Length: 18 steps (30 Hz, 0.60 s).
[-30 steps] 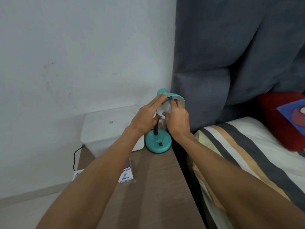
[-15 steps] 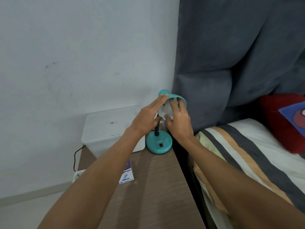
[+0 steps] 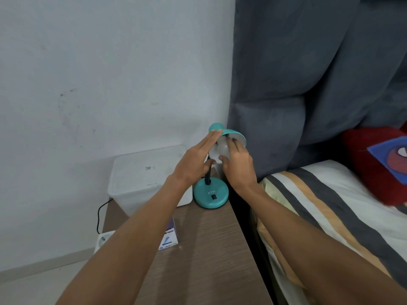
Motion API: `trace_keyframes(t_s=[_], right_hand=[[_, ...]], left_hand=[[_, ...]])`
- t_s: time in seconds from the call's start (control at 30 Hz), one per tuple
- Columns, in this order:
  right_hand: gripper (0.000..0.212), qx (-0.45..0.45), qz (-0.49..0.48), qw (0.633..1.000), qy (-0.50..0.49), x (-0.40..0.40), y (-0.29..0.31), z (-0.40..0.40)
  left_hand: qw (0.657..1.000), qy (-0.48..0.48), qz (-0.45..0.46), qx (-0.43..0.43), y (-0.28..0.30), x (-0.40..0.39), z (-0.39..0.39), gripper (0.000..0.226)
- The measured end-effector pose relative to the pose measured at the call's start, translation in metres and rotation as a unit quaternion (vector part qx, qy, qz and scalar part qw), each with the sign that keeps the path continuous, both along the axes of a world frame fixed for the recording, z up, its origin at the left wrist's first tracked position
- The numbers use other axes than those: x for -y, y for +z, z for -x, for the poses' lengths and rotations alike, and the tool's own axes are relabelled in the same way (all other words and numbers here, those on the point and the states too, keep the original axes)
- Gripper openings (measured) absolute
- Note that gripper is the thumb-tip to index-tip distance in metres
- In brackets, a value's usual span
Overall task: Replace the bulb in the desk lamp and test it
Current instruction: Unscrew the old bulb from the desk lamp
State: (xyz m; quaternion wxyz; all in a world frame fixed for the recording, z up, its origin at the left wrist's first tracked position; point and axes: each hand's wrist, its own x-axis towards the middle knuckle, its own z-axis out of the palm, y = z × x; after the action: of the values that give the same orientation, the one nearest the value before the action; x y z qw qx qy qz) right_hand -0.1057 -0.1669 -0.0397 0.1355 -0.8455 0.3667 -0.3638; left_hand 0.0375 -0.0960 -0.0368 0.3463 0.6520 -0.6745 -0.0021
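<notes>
A small teal desk lamp (image 3: 211,195) stands at the back of a wooden bedside table (image 3: 207,249), its shade (image 3: 234,134) tilted toward me. A white bulb (image 3: 220,149) sits in the mouth of the shade. My right hand (image 3: 239,166) grips the bulb with fingers and thumb. My left hand (image 3: 193,161) rests flat against the left side of the shade, fingers straight, thumb under the bulb. The lamp's black switch (image 3: 213,197) is on its round base.
A white plastic box (image 3: 141,175) stands left of the lamp. A small bulb carton (image 3: 168,237) lies on the table under my left forearm. A black cable (image 3: 100,213) runs to a socket strip (image 3: 103,238) on the floor. A bed (image 3: 330,212) lies right.
My right hand's fingers have shifted round the bulb. The view has risen slightly. My left hand stays against the shade.
</notes>
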Motion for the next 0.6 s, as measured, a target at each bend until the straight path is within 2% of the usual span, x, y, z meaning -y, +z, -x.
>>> trace_keyframes(t_s=[0.1, 0.23, 0.3, 0.37, 0.43, 0.53, 0.6], right_hand=[[0.071, -0.031, 0.065, 0.997, 0.032, 0.0004, -0.0025, 0.0014], [0.059, 0.030, -0.012, 0.999, -0.014, 0.0010, -0.0023, -0.0031], [0.060, -0.007, -0.002, 1.000, -0.012, 0.0011, 0.0028, -0.0042], [0.064, -0.047, 0.053, 0.997, 0.018, 0.0008, 0.0031, -0.0023], [0.067, -0.047, 0.066, 0.996, 0.029, 0.0019, -0.0005, 0.0004], [0.066, 0.022, 0.012, 1.000, 0.003, -0.0002, -0.0067, 0.0015], [0.064, 0.033, -0.023, 0.999, -0.017, -0.0003, -0.0058, -0.0004]], left_hand=[[1.000, 0.001, -0.002, 0.009, 0.0008, -0.0004, -0.0012, 0.100], [1.000, -0.002, -0.007, 0.008, 0.0013, -0.0002, 0.0008, 0.098], [1.000, 0.002, -0.008, 0.005, 0.0013, 0.0001, 0.0005, 0.100], [1.000, 0.004, -0.006, 0.008, 0.0013, 0.0000, -0.0008, 0.100], [1.000, 0.005, -0.003, 0.009, 0.0019, -0.0004, -0.0014, 0.099], [1.000, -0.001, -0.005, 0.013, 0.0017, -0.0002, -0.0002, 0.098], [1.000, -0.002, -0.005, 0.012, 0.0008, -0.0001, 0.0009, 0.098]])
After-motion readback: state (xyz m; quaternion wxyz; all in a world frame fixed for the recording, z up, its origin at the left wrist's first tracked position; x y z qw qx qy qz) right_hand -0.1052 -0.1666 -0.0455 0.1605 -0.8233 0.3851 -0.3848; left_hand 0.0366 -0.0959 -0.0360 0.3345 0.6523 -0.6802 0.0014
